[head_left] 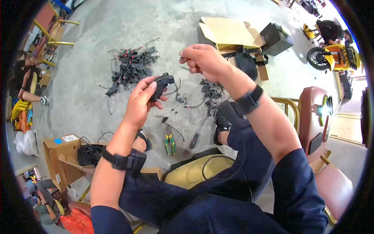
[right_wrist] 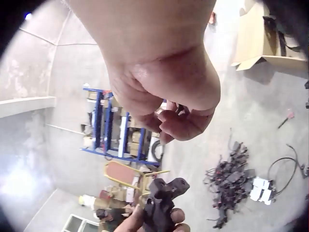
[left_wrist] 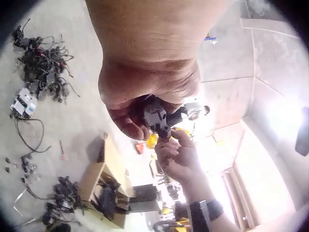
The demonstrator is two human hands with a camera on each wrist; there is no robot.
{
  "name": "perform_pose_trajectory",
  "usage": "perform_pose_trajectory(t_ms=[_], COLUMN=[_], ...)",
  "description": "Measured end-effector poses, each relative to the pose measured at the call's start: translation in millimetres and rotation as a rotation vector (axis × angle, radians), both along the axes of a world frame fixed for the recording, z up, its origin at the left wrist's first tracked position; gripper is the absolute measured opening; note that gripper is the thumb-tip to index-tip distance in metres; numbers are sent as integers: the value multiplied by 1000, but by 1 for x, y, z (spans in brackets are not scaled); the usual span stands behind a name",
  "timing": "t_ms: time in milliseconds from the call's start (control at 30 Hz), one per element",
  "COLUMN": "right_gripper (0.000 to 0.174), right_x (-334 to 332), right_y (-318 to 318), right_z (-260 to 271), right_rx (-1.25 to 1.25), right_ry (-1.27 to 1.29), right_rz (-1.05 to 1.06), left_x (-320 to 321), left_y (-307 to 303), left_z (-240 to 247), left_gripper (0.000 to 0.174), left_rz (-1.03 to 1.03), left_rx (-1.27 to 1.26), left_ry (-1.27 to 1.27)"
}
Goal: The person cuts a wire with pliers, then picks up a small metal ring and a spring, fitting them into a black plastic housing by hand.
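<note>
A black plastic part (head_left: 159, 88) with a blocky end is gripped by the left hand (head_left: 141, 99), thumb on top and fingers beneath. To its upper right, apart from it, the right hand (head_left: 206, 62) pinches a small dark piece (head_left: 181, 57) between thumb and curled index finger. In the right wrist view, the black part (right_wrist: 160, 205) shows two stubby ends below the right hand (right_wrist: 169, 104), whose curled fingers mostly hide the small piece. The left wrist view shows the left hand (left_wrist: 145, 96) around the part, with the right hand (left_wrist: 181, 162) beyond.
On the floor lie a heap of black cabled parts (head_left: 132, 66), a smaller heap (head_left: 212, 91), green-handled pliers (head_left: 170, 144), a screwdriver (head_left: 196, 134) and a hex key (head_left: 191, 116). Open cardboard boxes (head_left: 230, 33) (head_left: 58, 162) stand at upper right and lower left. A chair (head_left: 311, 117) is at right.
</note>
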State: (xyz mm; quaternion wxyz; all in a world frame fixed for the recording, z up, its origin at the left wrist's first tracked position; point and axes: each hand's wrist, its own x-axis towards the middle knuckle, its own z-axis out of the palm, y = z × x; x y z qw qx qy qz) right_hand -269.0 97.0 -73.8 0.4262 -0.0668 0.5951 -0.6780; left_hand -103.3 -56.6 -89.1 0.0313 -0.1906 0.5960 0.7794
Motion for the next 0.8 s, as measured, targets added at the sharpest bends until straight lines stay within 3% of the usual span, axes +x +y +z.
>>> perform_pose_trajectory(t_ms=[100,200,333,467,533,567,600,667,800], right_gripper=[11,12,10,12,15,16,16,16,17], right_x=[41,87,136,140,139,142,144,148,143], right_y=[26,47,40,28,24,21,17,12,8], right_z=[56,64,53,41,37,22,23,29,29], right_rx=[-122,-307,-122,-65,97,51,54,166,216], right_ry=[16,-187,-94,-100,139,385,383,643,667], right_rz=[60,108,295,339,331,273,280,215,232], left_x=[29,53,66,54,46,44,43,39,35], left_y=[19,44,62,56,57,56,55,51,50], left_z=[39,50,36,13,23,20,18,14,12], left_gripper=[34,35,35,39,40,39,38,39,39], left_rz=[38,151,293,251,330,361,389,386,382], left_rx=[162,363,644,700,742,851,958,946,933], left_ry=[84,89,80,29,-3,53,108,120,141])
